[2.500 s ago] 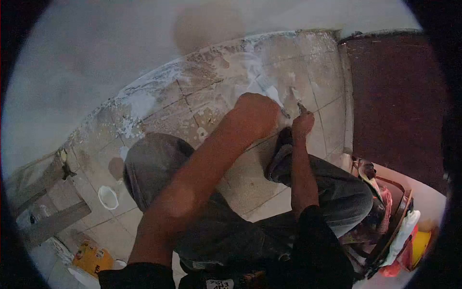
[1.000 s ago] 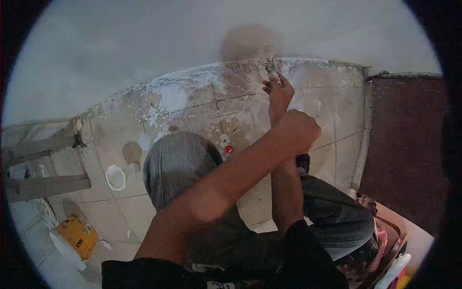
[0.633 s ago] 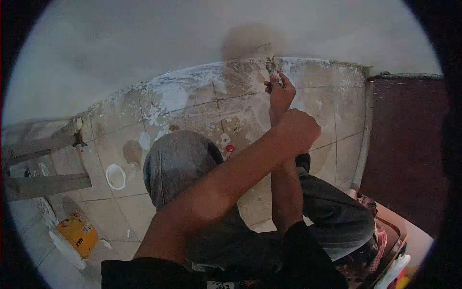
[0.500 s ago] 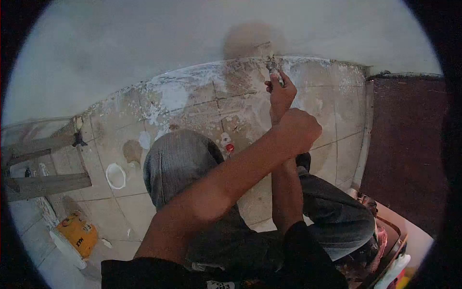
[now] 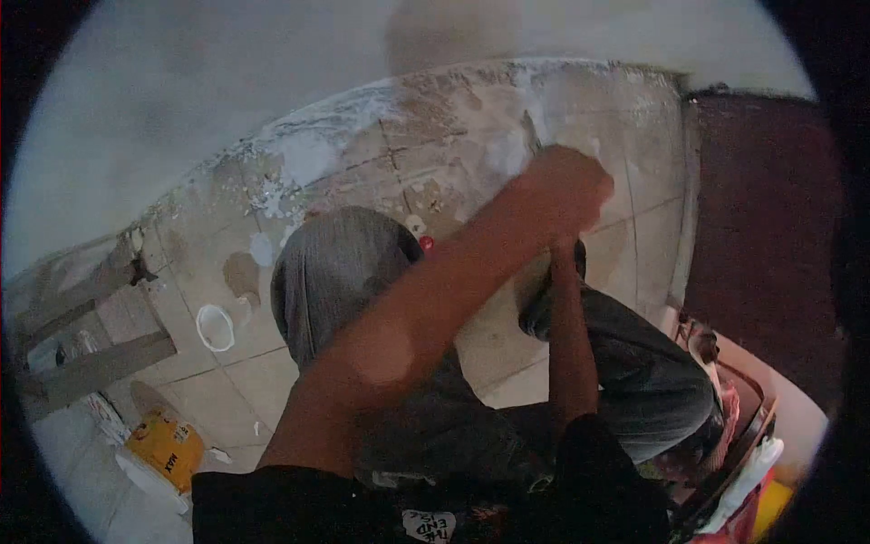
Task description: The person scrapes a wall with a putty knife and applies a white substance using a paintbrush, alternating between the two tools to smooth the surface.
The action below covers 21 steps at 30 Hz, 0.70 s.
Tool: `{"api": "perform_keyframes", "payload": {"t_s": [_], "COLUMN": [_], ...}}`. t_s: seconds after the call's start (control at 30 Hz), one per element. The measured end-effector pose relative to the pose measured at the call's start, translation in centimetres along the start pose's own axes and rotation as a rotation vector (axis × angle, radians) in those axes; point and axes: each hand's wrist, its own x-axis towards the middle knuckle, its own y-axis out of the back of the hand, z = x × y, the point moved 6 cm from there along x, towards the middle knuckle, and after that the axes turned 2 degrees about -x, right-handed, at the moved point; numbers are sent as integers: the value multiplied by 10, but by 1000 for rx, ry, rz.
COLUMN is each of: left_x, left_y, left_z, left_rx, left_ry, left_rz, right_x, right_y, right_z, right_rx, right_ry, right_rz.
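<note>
My left arm crosses over my right, and my left hand (image 5: 580,186) is smeared by motion, its fingers turned away from view. Behind it, my right hand is almost wholly hidden; only the right forearm (image 5: 573,317) shows below. A small hand tool (image 5: 531,130) with a narrow dark end sticks out past my hands, over the floor near the wall's foot. My right hand grips its hidden part. White smears and crumbs (image 5: 308,161) lie on the tiles along the wall (image 5: 272,63).
A white cup (image 5: 216,327) stands on the tiles left of my knee. Near my knee lies a small red cap (image 5: 426,243). There is a grey frame (image 5: 100,363) at left, a yellow packet (image 5: 168,449) below it, a dark red panel (image 5: 761,227) at right, and a loaded tub (image 5: 761,399).
The tool has come back from the foot of the wall, towards me. My left hand has moved up over my right hand, hiding it. The view has shifted slightly.
</note>
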Motion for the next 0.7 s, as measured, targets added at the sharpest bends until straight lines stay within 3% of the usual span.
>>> {"api": "perform_keyframes", "payload": {"t_s": [0.07,0.2,0.33,0.4,0.5,0.7], "left_x": [4,26,29,31,33,33], "left_y": [9,25,43,42,38,35], "left_z": [-5,-25,-38,-38,-44,-35], "left_rx": [6,-25,-22,-28,-28,-64], "left_ry": [-5,-25,17,63,69,12], "left_rz": [-3,234,381,354,363,341], "right_x": [-16,-64,-114,-124,-128,-121], "right_y": [24,50,55,55,48,43], "right_z": [7,-6,2,6,0,-6], "right_rx": [-146,-503,-682,-687,-799,-949], "right_ry": [146,316,199,45,145,102], "right_rz": [63,82,5,-20,-88,-183]}}
